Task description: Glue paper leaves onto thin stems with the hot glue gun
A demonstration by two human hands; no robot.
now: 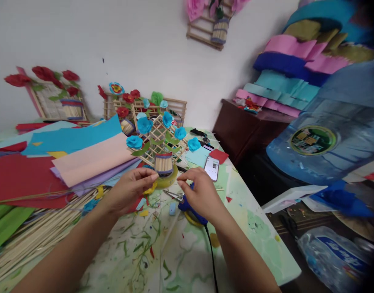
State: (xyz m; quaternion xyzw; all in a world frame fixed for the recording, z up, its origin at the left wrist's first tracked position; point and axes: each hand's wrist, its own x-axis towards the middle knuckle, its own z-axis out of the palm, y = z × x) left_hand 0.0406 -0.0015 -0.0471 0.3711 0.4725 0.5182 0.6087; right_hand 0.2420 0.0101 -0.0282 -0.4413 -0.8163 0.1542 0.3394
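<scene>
My left hand is held above the table with thumb and fingertips pinched together. Facing it, my right hand is also pinched. Whatever either holds, if anything, is too small to make out. Just beyond both hands stands a wooden-stick lattice with blue paper flowers, green leaves and a small stick basket. A roll of clear tape lies at its base. Scissors lie between the hands. Partly hidden beneath my right hand is a blue tool, apparently a glue gun, with a black cord.
Coloured paper sheets and a bundle of thin sticks cover the left side. A phone lies to the right. Green scraps litter the front. Beyond the table's right edge stands a large water bottle.
</scene>
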